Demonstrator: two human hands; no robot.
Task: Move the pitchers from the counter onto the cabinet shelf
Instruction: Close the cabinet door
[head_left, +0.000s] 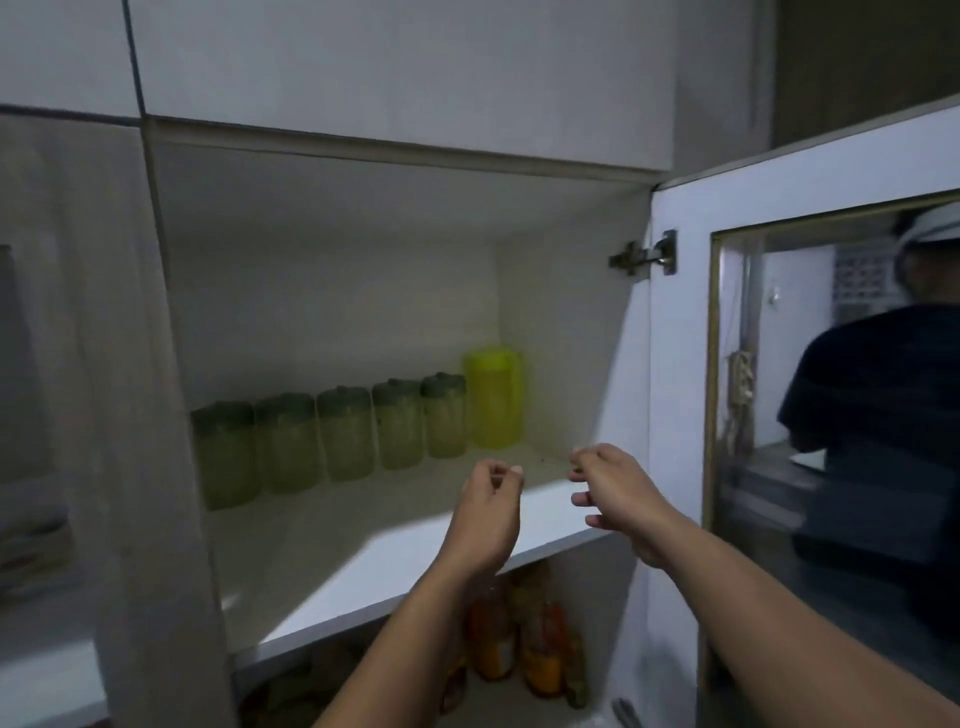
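A yellow pitcher (492, 397) stands upright at the back right of the cabinet shelf (363, 551). To its left runs a row of several pale green pitchers (343, 441) with dark green lids, along the back wall. My left hand (488, 512) hovers over the shelf's front edge with fingers loosely curled and nothing in it. My right hand (613, 493) is beside it to the right, fingers bent and apart, also holding nothing. Both hands are in front of the pitchers and touch none of them.
The cabinet door (675, 364) stands open at the right, its glass panel (831, 415) reflecting a person in a dark shirt. Orange bottles (519, 639) stand on the shelf below. A closed cabinet front (78, 364) is at the left.
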